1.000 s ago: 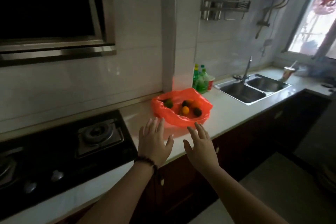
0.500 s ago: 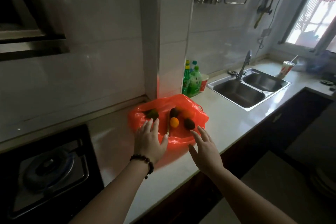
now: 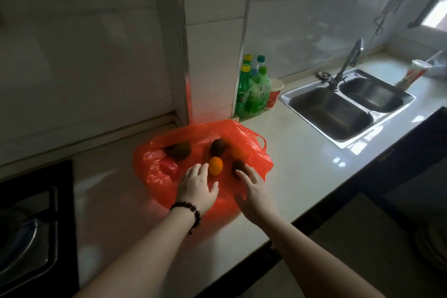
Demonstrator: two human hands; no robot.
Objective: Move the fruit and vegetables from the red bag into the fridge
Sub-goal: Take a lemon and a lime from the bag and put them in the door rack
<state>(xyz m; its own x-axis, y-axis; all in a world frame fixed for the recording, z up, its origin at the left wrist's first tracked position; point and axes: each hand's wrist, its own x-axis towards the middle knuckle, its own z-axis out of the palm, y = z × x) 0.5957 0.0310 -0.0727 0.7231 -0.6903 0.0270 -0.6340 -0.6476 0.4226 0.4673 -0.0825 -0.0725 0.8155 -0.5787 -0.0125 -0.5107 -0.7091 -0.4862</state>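
The red bag (image 3: 193, 172) lies slumped open on the bench (image 3: 302, 152), with both hands reaching into its mouth. The left hand (image 3: 197, 189) has its fingers (image 3: 197, 169) spread and released, tips just beside an orange (image 3: 215, 165). The right hand (image 3: 254, 189) is also unclenched, its fingers (image 3: 244, 173) touching or nearly touching a dark fruit (image 3: 239, 166); whether they press it cannot be told. Beyond the fingertips lie two more dark fruits (image 3: 218, 147) and, to the left of the left fingers, something red (image 3: 168, 167). No fridge is in view. The fruit looks small, firm and round, likely light and apt to roll, so each is probably best cupped from above. The bag's film is thin, slack and slippery; it would be best lifted by its handles (image 3: 262, 141).
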